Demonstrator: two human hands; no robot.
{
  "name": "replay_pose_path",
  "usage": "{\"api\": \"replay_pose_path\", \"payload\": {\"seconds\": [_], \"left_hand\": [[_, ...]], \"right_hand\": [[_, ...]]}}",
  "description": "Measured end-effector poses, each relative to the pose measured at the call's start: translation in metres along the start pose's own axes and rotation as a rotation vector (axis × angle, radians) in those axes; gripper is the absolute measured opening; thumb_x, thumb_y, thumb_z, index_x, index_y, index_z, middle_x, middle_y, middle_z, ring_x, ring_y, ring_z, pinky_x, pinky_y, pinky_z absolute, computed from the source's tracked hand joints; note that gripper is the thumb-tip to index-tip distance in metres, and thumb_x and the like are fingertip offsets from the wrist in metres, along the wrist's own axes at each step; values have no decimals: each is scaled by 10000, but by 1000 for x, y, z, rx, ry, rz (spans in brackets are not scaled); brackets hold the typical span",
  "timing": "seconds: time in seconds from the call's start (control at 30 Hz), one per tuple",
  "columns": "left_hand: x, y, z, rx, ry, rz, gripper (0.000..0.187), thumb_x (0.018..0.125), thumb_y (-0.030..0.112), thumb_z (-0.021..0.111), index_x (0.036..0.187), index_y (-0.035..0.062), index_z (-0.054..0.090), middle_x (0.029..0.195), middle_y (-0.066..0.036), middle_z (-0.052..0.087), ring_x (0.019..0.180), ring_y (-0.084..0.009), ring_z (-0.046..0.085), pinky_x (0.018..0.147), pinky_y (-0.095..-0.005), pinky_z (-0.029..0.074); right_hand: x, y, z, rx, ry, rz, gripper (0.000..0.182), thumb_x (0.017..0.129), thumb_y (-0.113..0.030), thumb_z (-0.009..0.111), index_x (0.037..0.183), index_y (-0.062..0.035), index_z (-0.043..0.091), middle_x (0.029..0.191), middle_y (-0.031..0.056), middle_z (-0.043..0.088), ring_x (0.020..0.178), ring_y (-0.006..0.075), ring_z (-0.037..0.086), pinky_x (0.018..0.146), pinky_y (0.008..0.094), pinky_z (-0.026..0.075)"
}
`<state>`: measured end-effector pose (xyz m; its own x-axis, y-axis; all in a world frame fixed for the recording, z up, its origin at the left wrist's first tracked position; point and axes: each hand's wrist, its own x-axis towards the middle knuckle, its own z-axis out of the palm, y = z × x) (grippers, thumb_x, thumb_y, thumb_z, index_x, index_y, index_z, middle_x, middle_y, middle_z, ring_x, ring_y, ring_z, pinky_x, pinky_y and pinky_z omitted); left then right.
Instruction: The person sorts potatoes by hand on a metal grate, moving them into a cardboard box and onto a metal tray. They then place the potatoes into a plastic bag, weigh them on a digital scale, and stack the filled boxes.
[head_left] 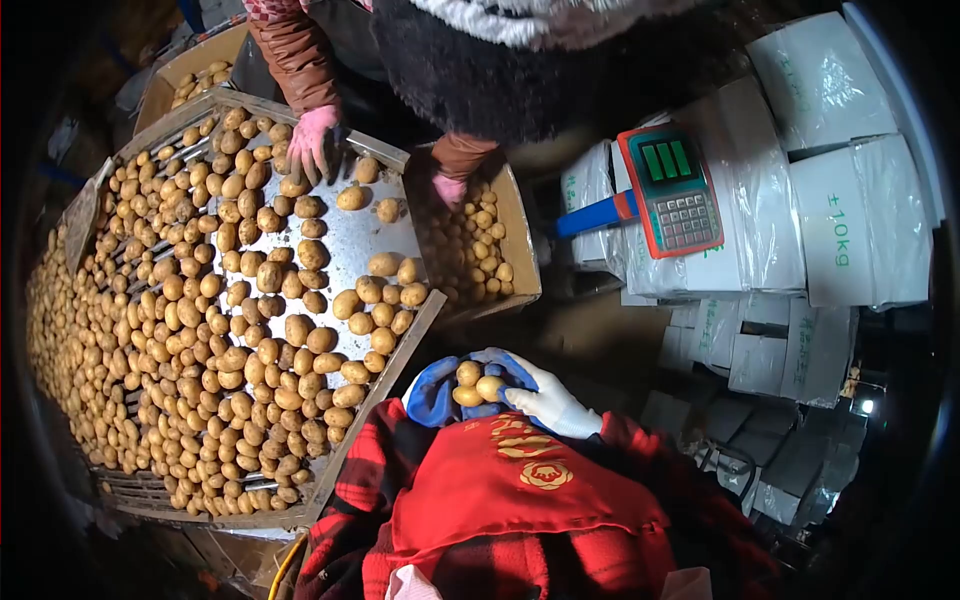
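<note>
Just in front of my red apron, both my gloved hands are drawn together around a few potatoes [467, 373]. My left hand [432, 394], in a blue-coated glove, cups them from the left side. From the right, my right hand [545, 398] closes on them in a white glove with blue-coated fingers. Some fingertips are hidden by the potatoes and the gloves. Close by on the left is the wooden-edged sorting table [372, 232], with a metal surface and many loose potatoes [180, 310] spread over it.
Across the table a co-worker's pink-gloved hand [315, 143] rests among potatoes; their other hand [450, 190] reaches into a cardboard box [522, 245] of potatoes. A digital scale display [672, 190] and plastic-wrapped white cartons [865, 220] stand on the right.
</note>
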<state>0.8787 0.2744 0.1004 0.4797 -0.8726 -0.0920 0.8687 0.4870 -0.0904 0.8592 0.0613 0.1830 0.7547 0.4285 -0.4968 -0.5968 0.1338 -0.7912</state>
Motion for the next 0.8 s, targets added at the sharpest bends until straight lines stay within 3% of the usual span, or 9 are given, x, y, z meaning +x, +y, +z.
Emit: {"api": "replay_pose_path", "payload": {"seconds": [0.17, 0.23, 0.3, 0.37, 0.43, 0.47, 0.63, 0.73, 0.8], "left_hand": [[5, -2, 2, -80, 39, -68, 506, 1015, 401, 398, 1330, 18, 501, 1288, -179, 597, 1178, -302, 593, 1059, -437, 445], [5, -4, -12, -47, -88, -53, 508, 1016, 405, 405, 1322, 14, 512, 1285, -182, 599, 1176, -310, 595, 1067, -444, 440], [3, -3, -12, -30, 113, -130, 502, 1021, 398, 397, 1321, 14, 518, 1269, -184, 609, 1169, -311, 599, 1068, -442, 436], [8, -2, -3, -9, 94, -103, 498, 1027, 390, 389, 1351, 27, 494, 1316, -175, 580, 1195, -305, 582, 1076, -451, 425], [3, -5, 7, -90, 68, -60, 502, 1031, 384, 382, 1395, 47, 455, 1386, -159, 527, 1238, -304, 552, 1084, -465, 412], [3, -3, 4, -75, 21, -71, 520, 1033, 390, 378, 1434, 61, 414, 1435, -140, 481, 1273, -312, 523, 1091, -481, 402], [-1, -5, 0, -136, -60, -48, 524, 1033, 391, 380, 1438, 60, 405, 1421, -135, 493, 1294, -318, 504, 1102, -480, 388], [-6, -4, 1, -95, -39, -37, 526, 1029, 392, 387, 1440, 64, 396, 1418, -141, 494, 1303, -317, 495, 1103, -480, 388], [-9, -2, 7, -68, -12, -26, 527, 1027, 393, 392, 1441, 67, 391, 1418, -146, 493, 1306, -317, 492, 1100, -482, 391]], "right_hand": [[-12, -14, 14, -148, 143, 81, 666, 885, 111, 473, 1512, -38, 304, 1443, 61, 461, 1302, 142, 445, 1059, 272, 371], [-15, 2, 13, -144, 146, -96, 662, 894, 92, 501, 1512, -33, 300, 1443, 68, 462, 1303, 143, 443, 1063, 276, 366], [-18, 5, 13, -126, 181, -36, 667, 903, 64, 543, 1514, -28, 290, 1441, 75, 465, 1320, 152, 430, 1075, 280, 352], [-19, 4, 15, -144, 209, -102, 655, 930, 16, 566, 1520, -43, 287, 1414, 66, 483, 1251, 136, 470, 1003, 258, 406], [-23, 2, 17, -108, 278, 72, 624, 960, -32, 556, 1524, -67, 293, 1361, 45, 511, 1076, 90, 514, 839, 214, 450], [-22, 6, 18, -156, 294, 4, 586, 984, -70, 534, 1523, -84, 304, 1309, 22, 533, 917, 49, 484, 700, 186, 421], [-23, 5, 16, -152, 250, 34, 573, 991, -87, 533, 1519, -78, 312, 1349, 27, 512, 958, 59, 487, 696, 177, 414], [-19, 4, 20, -185, 232, -21, 573, 993, -83, 529, 1517, -47, 300, 1400, 53, 486, 1098, 98, 505, 835, 213, 453], [-15, 14, 16, -194, 186, -110, 560, 989, -83, 546, 1495, -6, 318, 1410, 104, 500, 1297, 169, 462, 1061, 297, 392]]}}
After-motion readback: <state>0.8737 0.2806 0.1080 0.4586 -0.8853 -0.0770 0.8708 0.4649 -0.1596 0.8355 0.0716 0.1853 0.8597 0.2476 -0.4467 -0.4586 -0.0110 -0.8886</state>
